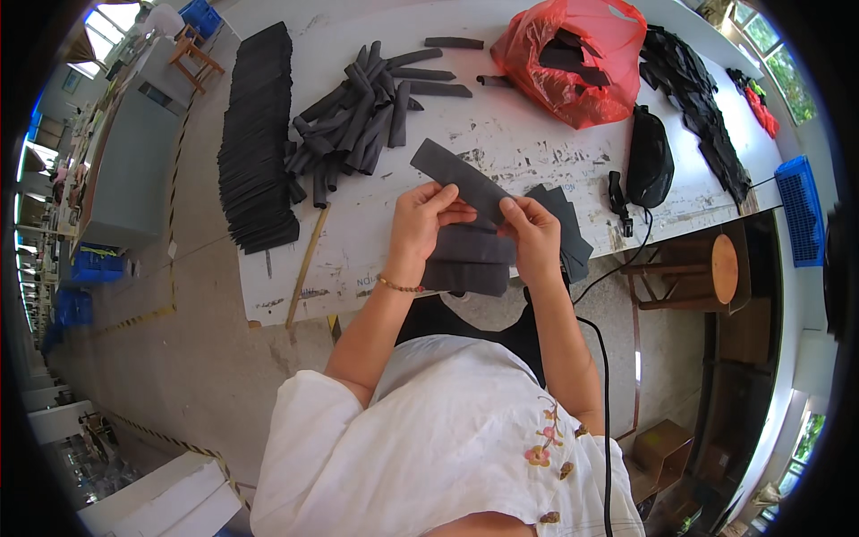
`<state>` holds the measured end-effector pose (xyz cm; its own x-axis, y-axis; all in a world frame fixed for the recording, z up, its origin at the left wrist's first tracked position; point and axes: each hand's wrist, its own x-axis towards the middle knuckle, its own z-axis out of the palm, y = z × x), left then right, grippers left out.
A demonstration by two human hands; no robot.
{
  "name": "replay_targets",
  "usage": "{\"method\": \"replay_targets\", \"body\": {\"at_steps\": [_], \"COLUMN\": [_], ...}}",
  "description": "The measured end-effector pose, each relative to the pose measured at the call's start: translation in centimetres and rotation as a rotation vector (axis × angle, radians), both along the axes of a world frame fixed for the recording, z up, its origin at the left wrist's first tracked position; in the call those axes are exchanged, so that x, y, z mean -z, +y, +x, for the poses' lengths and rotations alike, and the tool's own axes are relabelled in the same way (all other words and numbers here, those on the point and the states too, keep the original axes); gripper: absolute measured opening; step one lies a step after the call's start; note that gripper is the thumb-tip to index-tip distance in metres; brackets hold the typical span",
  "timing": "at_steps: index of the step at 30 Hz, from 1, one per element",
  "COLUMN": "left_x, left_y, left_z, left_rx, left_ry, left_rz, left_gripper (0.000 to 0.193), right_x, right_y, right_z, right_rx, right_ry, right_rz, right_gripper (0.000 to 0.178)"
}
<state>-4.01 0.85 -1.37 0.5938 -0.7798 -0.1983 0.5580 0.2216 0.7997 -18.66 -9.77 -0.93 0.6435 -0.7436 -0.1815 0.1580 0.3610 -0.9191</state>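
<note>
- Head view, looking down: my left hand point(420, 224) and right hand point(535, 234) meet over the near edge of the white worktable point(528, 134).
- My left fingers point(445, 199) are curled and pinching a long dark grey strip point(458, 179), thumb on top; the strip slants up and away toward the table's middle.
- My right fingers point(519, 213) are pressed together on the same strip's lower end, thumb against it.
- Under both hands sits a small stack of flat grey pieces point(470, 259), right at the near edge, and my palms rest on it.
- More flat pieces point(568, 224) fan out just beside my right hand.
- Toward the far left, a heap of rolled dark tubes point(358, 116) lies beside a long row of stacked black sheets point(255, 134) running along the left edge.
- Far side: a red plastic bag point(573, 58) with black pieces in it.
- Right edge: a black pouch point(649, 157), and a pile of black scraps point(698, 98) beyond it.
</note>
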Motion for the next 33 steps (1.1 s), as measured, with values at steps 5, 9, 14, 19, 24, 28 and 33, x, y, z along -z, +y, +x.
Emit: {"method": "replay_targets", "body": {"at_steps": [5,9,14,19,24,28,33], "left_x": [0.2,0.4,1.1,1.3,0.7,0.2,0.6], "left_y": [0.0,0.4,0.6,0.5,1.1,1.1,2.1], "left_z": [1.3,1.8,1.8,1.4,1.4,2.1,3.2], "left_rx": [-0.243,-0.240,-0.224,-0.190,-0.184,-0.193,-0.189], "left_ry": [-0.007,-0.010,0.000,-0.002,-0.010,0.071,-0.276], "left_rz": [0.013,-0.007,-0.039,-0.059,-0.065,-0.070,0.301], "left_gripper": [0.018,0.018,0.017,0.018,0.024,0.021,0.017], "right_x": [-0.3,-0.6,-0.5,1.1,0.0,0.0,0.7], "right_y": [-0.8,-0.9,-1.2,-1.8,-1.4,-1.8,-4.3], "right_z": [-0.1,-0.2,-0.3,-0.5,-0.5,0.0,-0.2], "right_rx": [-0.019,0.024,0.017,0.005,-0.043,-0.061,-0.100], "right_ry": [0.100,-0.004,-0.003,0.089,0.157,0.171,0.294], "right_rz": [-0.149,0.086,0.140,-0.056,-0.037,-0.187,-0.319], "right_gripper": [0.026,0.037,0.038,0.028,0.023,0.021,0.014]}}
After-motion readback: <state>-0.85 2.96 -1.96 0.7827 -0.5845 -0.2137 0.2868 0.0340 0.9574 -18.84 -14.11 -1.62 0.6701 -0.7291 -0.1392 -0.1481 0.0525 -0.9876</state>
